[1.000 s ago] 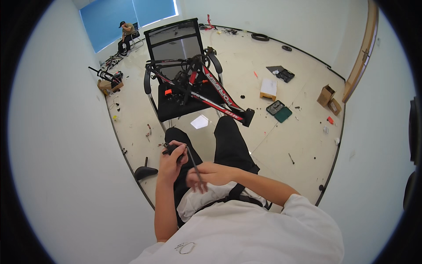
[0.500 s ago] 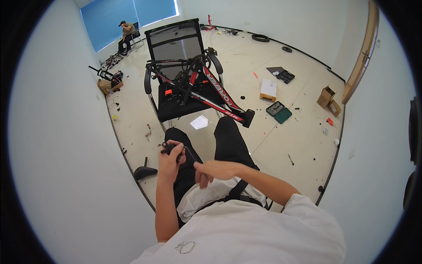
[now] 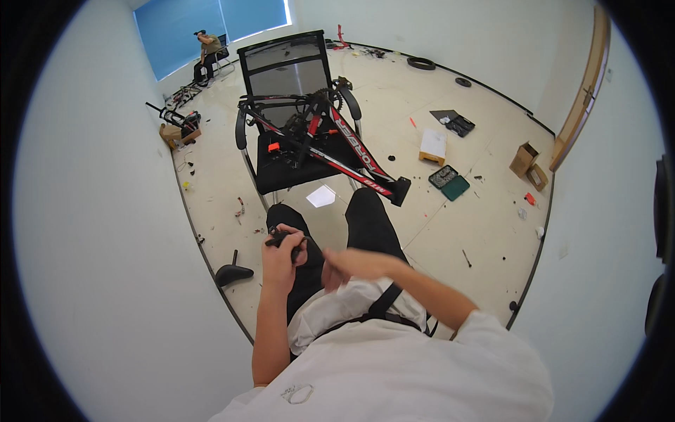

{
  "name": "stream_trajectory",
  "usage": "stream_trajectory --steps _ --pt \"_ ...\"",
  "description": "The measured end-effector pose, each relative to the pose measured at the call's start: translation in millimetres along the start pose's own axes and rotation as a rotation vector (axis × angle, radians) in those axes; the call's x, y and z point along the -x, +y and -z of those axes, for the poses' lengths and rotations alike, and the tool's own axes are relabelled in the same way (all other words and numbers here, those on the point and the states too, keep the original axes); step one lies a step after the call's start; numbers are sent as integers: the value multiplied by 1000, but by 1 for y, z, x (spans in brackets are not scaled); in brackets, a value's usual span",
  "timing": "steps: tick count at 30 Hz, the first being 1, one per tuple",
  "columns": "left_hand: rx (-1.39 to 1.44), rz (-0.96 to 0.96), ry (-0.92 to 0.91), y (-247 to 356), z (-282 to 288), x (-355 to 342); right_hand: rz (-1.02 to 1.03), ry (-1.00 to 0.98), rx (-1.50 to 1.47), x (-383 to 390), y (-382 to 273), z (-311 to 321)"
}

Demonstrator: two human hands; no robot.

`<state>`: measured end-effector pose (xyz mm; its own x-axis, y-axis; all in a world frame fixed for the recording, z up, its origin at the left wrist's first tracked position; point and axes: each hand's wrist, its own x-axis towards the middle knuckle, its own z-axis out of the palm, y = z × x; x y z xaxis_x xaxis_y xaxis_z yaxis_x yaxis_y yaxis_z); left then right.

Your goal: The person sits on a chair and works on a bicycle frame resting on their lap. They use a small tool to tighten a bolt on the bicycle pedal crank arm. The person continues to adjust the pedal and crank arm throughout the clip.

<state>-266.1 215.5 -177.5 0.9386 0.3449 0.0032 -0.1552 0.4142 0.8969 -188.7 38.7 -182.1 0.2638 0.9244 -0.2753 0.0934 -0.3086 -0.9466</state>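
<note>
The small, black, knobbly part [image 3: 278,238] was in the left hand [image 3: 283,258], held over the left thigh of the black cloth trousers [image 3: 373,225], well apart from the red, black and white bicycle frame [image 3: 358,145]. The work on it looked to be partway through: both hands were gathered near it and nothing showed it fixed to the frame, though how much was done on the part itself could not be read from this view. Farther off, the frame lay across the black, mesh-backed armchair [image 3: 273,180] with no wheel or saddle to be seen on it, so the bicycle as a whole looked far from complete, with much left to do; the black padded saddle [image 3: 233,275] lay on the pale tiled floor [image 3: 436,243] to the left, and a round black rubber tyre [image 3: 421,63] lay at the far edge. The left hand was closed, fingers curled about the part and thumb laid across it, so that only bits of black showed. The right hand [image 3: 357,264] was just beside it, to the right and slightly lower, its fingers bent downward (blur had smeared their outline), and whether they pinched anything could not be told. An open green tool case [image 3: 458,187] lay well apart from both hands.
</note>
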Motion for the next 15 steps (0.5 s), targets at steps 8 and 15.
stream_trajectory --steps 8,15 --pt "35 97 69 -20 -32 19 446 -145 -210 19 -95 -1" --pt "-35 250 -211 -36 -43 22 641 387 248 -24 -61 48"
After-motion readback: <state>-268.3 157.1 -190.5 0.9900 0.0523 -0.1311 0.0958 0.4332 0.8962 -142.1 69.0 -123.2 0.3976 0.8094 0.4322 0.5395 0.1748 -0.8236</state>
